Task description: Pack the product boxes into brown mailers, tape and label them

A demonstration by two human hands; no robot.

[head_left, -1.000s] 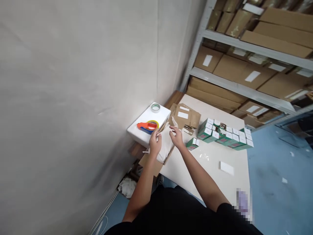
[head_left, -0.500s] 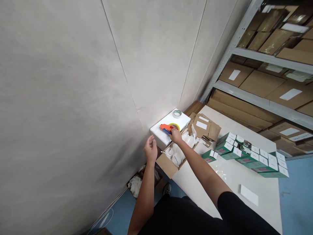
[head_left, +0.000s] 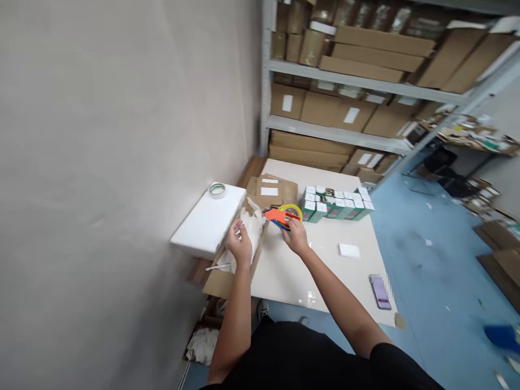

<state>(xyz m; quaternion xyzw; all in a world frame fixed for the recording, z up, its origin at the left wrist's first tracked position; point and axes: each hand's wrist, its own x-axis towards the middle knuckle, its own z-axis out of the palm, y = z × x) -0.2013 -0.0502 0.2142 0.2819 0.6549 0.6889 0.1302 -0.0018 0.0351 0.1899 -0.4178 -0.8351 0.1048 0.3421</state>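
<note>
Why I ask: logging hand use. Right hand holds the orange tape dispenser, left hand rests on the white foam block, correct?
No: the head view shows the left hand on the white paper in the cardboard box, not the foam block. The right hand holds the tape dispenser.

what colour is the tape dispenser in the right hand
The tape dispenser is orange with a blue part beneath and a yellowish roll, seen in the head view.

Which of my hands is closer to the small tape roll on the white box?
Left. The left hand is at the open carton, near the tape roll; the right hand is farther right, gripping the orange dispenser.
</note>
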